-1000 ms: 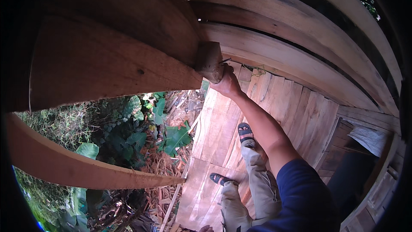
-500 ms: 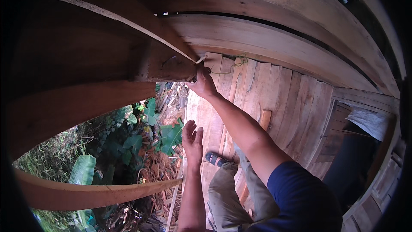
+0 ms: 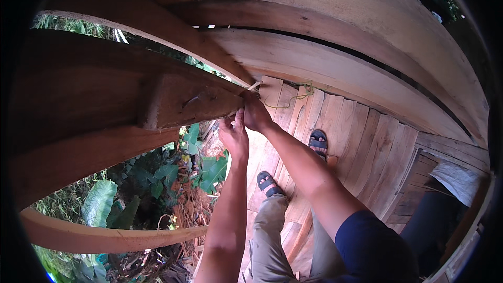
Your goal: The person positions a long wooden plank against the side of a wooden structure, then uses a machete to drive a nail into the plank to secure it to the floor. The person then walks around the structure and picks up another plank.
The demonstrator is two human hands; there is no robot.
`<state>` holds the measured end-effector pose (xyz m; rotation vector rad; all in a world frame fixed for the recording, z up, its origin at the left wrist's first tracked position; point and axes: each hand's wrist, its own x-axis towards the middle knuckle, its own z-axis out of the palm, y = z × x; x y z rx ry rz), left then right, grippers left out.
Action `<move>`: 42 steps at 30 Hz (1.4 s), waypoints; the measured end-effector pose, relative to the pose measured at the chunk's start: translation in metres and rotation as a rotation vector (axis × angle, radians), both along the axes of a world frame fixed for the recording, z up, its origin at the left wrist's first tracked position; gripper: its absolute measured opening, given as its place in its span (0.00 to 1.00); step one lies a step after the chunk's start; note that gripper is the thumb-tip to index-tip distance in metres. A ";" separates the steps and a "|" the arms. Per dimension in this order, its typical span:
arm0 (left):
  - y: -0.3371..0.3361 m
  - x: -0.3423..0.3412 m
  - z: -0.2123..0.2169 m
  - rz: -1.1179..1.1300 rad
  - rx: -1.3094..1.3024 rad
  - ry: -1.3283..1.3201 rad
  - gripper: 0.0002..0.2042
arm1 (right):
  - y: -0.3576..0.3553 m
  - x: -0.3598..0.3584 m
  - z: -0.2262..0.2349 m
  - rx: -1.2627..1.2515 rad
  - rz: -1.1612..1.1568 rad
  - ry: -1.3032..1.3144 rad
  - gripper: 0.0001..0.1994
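Note:
A wide dark wooden plank [image 3: 94, 81] reaches in from the left, with a short wood block [image 3: 194, 102] on its side near the end. My right hand [image 3: 257, 112] is closed round the plank's end, its fingers partly hidden behind the wood. Just below it, my left hand [image 3: 234, 137] has its thumb and fingers against the plank's lower edge, gripping there. Above the hands, a slanting beam [image 3: 157, 34] runs down to a small pale stick or peg [image 3: 254, 85] beside the plank's end.
Horizontal boards form a wall [image 3: 325, 55] ahead. My sandalled feet stand on a plank floor [image 3: 356, 141], whose left side drops to plants [image 3: 99, 202] and wood scraps. A curved-looking rail [image 3: 120, 241] crosses the lower left. Thin green cord [image 3: 306, 90] lies by the wall.
My left hand has risen from below to the plank's end, beside the right hand. The plank has dropped away from the slanting beam, and greenery shows through the gap. Both feet are now visible.

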<state>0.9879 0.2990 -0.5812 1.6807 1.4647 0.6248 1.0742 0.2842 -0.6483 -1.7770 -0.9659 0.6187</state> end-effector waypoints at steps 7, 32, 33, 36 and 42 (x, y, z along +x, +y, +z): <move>-0.001 0.024 -0.005 0.072 0.103 0.016 0.19 | -0.003 -0.003 -0.001 0.184 -0.031 0.132 0.14; -0.081 -0.110 -0.021 -0.348 -0.419 0.313 0.25 | -0.261 0.019 0.000 -0.633 -0.106 -0.216 0.35; -0.098 -0.147 -0.026 -0.453 -0.418 0.386 0.24 | -0.311 0.011 0.019 -0.853 -0.144 -0.063 0.32; -0.144 -0.248 -0.010 -0.902 -0.372 0.516 0.24 | -0.523 -0.050 0.062 -1.389 -0.229 0.023 0.30; -0.150 -0.371 0.056 -1.089 -0.550 0.718 0.23 | -0.721 -0.309 0.218 -1.703 -0.555 0.503 0.22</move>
